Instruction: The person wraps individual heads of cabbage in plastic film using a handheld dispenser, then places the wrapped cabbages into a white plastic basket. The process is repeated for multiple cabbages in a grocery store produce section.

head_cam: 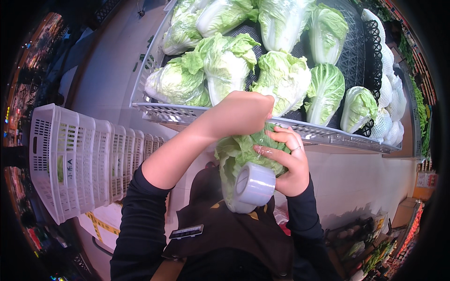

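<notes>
A napa cabbage [242, 151] is held upright against my apron, with shiny clear film over part of its leaves. My right hand [290, 158] grips it from the right, fingers spread across the leaves and a ring on one finger. A thick roll of clear tape [258, 184] lies against the cabbage's lower front, beside the right thumb; what supports it is hidden. My left hand [248, 110] is curled over the cabbage's top, its back towards me. Its fingertips are hidden, so I cannot tell what they hold.
Before me, a grey plastic display tray [168, 109] holds several napa cabbages [228, 66]. White foam-netted produce [386, 98] lies beyond a black divider [372, 56]. White perforated crates [84, 158] stand at left, near a white box [100, 224] with yellow tape.
</notes>
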### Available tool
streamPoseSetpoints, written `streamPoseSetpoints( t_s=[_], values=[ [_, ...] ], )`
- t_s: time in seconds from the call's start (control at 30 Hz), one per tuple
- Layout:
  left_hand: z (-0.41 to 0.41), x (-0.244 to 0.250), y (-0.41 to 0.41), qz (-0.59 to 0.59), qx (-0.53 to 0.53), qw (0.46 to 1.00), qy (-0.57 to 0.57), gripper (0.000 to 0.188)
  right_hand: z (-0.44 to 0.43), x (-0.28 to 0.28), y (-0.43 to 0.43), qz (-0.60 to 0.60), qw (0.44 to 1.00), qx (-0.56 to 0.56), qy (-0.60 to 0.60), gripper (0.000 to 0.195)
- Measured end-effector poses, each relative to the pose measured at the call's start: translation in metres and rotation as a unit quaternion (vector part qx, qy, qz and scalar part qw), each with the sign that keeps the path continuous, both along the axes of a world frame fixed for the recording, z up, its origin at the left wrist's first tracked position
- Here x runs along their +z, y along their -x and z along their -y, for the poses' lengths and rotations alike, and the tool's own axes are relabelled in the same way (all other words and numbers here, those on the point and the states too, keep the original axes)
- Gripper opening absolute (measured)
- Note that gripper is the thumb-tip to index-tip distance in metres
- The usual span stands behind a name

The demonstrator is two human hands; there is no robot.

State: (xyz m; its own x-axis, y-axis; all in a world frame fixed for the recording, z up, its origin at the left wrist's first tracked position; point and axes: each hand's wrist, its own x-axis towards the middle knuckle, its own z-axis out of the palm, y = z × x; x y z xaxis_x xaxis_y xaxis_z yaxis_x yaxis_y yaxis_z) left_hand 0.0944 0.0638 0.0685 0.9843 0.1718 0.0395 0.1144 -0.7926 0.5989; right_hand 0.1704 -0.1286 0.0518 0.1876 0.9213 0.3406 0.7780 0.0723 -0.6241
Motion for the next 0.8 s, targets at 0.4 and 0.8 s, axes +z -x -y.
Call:
streamPoseSetpoints(
  t_s=[0.4,0.8],
  values=[
    [-0.011,-0.011,-0.004,-0.056,-0.022,0.997,0.041,0.013,-0.003,-0.002,-0.001,-0.150,0.988,-0.003,-0.033,0.086],
    [0.001,-0.016,0.009,0.124,0.090,0.985,0.080,0.017,-0.008,0.023,-0.003,-0.048,0.989,-0.009,0.141,0.078]
  ],
)
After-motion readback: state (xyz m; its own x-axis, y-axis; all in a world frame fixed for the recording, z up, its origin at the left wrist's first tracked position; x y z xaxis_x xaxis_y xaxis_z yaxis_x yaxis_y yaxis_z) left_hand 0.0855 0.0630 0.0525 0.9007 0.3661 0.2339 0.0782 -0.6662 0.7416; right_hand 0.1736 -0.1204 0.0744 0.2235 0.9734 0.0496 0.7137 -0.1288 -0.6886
